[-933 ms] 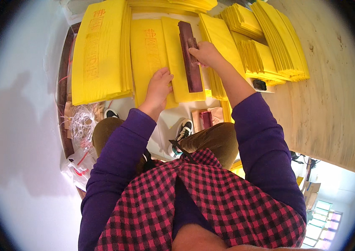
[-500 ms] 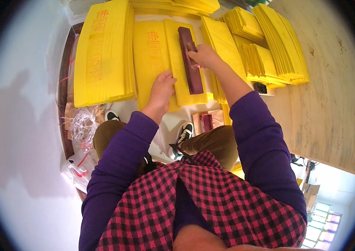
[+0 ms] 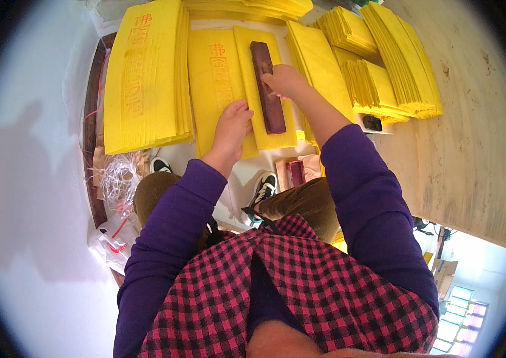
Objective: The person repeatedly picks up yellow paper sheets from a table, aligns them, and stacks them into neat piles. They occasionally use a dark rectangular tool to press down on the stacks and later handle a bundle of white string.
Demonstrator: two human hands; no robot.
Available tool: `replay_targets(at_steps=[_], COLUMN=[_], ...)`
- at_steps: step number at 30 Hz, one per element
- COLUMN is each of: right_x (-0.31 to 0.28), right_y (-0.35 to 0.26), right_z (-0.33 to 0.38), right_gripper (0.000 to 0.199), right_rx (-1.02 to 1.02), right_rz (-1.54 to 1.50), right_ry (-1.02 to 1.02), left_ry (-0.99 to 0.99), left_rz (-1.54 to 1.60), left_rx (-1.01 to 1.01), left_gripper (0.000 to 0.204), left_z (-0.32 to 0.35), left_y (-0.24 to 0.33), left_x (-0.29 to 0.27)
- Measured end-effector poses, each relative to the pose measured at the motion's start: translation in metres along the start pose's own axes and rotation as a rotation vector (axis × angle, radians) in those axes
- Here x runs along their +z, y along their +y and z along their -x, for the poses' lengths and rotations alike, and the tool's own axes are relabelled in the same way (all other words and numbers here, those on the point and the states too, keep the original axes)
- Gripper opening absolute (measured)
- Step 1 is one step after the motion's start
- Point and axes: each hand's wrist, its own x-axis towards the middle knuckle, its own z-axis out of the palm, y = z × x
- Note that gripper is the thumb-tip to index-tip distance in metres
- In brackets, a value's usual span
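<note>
A long dark red stamp block (image 3: 273, 113) lies along a yellow paper sheet (image 3: 245, 59). My right hand (image 3: 285, 81) is closed on the block's grip near its middle. Beside the block's lower left, my left hand (image 3: 234, 126) has its fingers curled at the edge of the yellow paper, seemingly pinching it; the fingertips are partly hidden. Left of that sheet lies another yellow sheet (image 3: 203, 89) with a red print down it. The block's underside cannot be seen.
A tall stack of printed yellow paper (image 3: 123, 77) stands to the left. More folded yellow stacks (image 3: 393, 59) lie to the right, by a wooden board (image 3: 455, 137). A red ink tray (image 3: 296, 172) sits near my knee. White plastic string (image 3: 119, 179) is bundled at lower left.
The stamp block has turned flatter onto the paper and shifted slightly left with my right hand. My right forearm has moved a little left. My left hand has stayed nearly still.
</note>
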Motion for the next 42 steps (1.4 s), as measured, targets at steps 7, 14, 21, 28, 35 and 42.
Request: replay_targets(at_steps=[7, 14, 21, 28, 35, 42], right_x=[0.012, 0.016, 0.016, 0.018, 0.004, -0.058], right_y=[-0.007, -0.007, -0.007, -0.002, 0.005, 0.033], right_z=[0.015, 0.016, 0.016, 0.015, 0.018, 0.064], right_gripper=[0.041, 0.038, 0.041, 0.038, 0.045, 0.051], right_rx=[0.016, 0.004, -0.008, 0.005, -0.002, -0.154], right_rz=[0.046, 0.004, -0.017, -0.033, -0.048, -0.148], right_ry=[0.203, 0.236, 0.24, 0.247, 0.225, 0.527], left_ry=[0.008, 0.012, -0.022, 0.022, -0.021, 0.011], left_rz=[-0.024, -0.007, 0.004, -0.129, -0.244, -0.218], left_rx=[0.033, 0.018, 0.026, 0.044, 0.163, 0.142], left_gripper=[0.036, 0.036, 0.04, 0.054, 0.049, 0.045], left_z=[-0.004, -0.002, 0.001, 0.0, -0.018, -0.019], left_y=[-0.008, -0.007, -0.006, -0.005, -0.014, -0.017], left_x=[0.0, -0.001, -0.002, 0.004, -0.004, -0.005])
